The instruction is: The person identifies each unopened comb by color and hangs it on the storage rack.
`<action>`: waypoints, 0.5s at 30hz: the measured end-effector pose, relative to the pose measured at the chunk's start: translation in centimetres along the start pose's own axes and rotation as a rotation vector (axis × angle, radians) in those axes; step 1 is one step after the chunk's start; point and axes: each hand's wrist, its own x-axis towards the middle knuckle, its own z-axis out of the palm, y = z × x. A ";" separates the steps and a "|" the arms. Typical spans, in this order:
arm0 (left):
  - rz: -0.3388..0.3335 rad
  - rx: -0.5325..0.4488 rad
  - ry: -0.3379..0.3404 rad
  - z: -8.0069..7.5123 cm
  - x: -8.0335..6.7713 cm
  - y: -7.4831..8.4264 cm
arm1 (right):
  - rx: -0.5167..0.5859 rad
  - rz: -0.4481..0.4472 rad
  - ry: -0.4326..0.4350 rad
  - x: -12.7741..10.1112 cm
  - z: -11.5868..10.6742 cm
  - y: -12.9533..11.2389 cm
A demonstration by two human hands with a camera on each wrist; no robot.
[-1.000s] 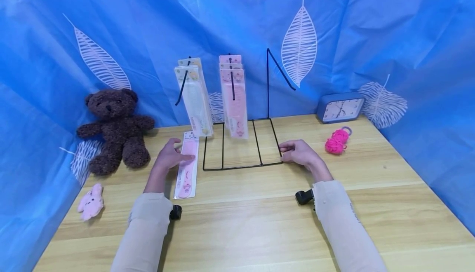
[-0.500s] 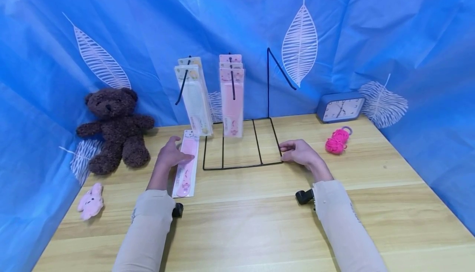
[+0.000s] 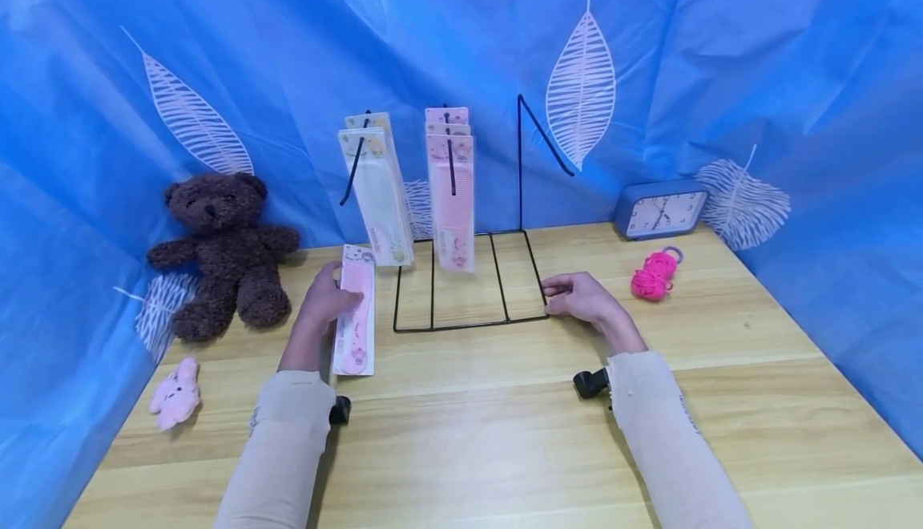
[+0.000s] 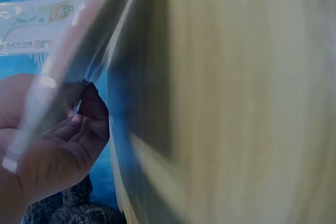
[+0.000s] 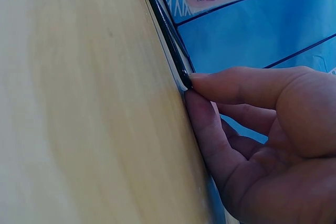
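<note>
My left hand [image 3: 323, 301] grips a pink plastic comb in a clear-fronted card pack [image 3: 356, 329], thumb across its front and fingers behind. In the left wrist view the pack [image 4: 79, 40] stands tilted, with its shadow on the wood. To the right is a black wire display rack [image 3: 470, 325] with three hooks. Pale packs of combs [image 3: 376, 200] hang on its left hook, pink packs [image 3: 452, 208] on the middle one. The right hook [image 3: 546, 135] carries nothing. My right hand [image 3: 582, 298] pinches the rack's front right corner, thumb and forefinger meeting at the wire [image 5: 178, 66].
A brown teddy bear [image 3: 227, 256] sits at the back left, a small pink plush [image 3: 176, 395] in front of it. At the back right are a blue alarm clock [image 3: 662, 209] and a bright pink yarn bundle [image 3: 654, 276]. A blue leaf-print curtain [image 3: 461, 48] encloses the table.
My left hand has raised the comb pack and drawn it slightly left, away from the rack. The front pink pack on the middle hook sways a little. My right hand stays put.
</note>
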 end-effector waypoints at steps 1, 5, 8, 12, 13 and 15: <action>0.002 -0.003 0.012 -0.1 0.0 0.0 | 0.003 0.001 0.001 0.0 0.0 0.0; 0.008 -0.003 0.057 -0.3 -0.2 0.2 | 0.005 0.002 0.005 0.0 0.0 -0.1; 0.005 -0.019 0.089 -0.5 -0.4 0.5 | 0.002 0.000 0.007 0.0 0.0 -0.1; 0.015 -0.039 0.142 -0.9 -0.8 0.8 | -0.002 -0.004 0.008 -0.1 0.0 -0.1; 0.019 -0.045 0.155 -1.0 -0.8 0.9 | -0.003 -0.005 0.008 -0.1 0.0 -0.1; 0.020 -0.060 0.178 -1.3 -0.9 1.0 | -0.003 -0.005 0.008 -0.2 0.0 -0.1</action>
